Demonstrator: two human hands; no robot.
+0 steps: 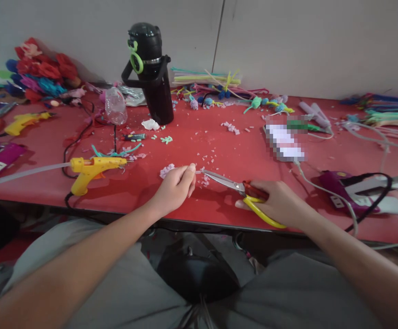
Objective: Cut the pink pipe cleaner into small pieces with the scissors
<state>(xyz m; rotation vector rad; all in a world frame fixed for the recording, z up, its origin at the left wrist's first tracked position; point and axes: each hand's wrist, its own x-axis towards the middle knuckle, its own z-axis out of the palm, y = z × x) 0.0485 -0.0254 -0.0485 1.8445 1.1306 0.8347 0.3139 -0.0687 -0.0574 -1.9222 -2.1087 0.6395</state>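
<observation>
My left hand is closed in a pinch at the front of the red table, holding a thin pale stick with a small lilac fluffy piece by it. My right hand grips scissors with red and yellow handles. The blades point left and their tips meet the stick just right of my left fingers. Small lilac snippings lie under the blades.
A yellow glue gun lies to the left on its cord. A black bottle stands at the back, near pipe cleaners and paper flowers. Right: a phone, purple power strip, cables.
</observation>
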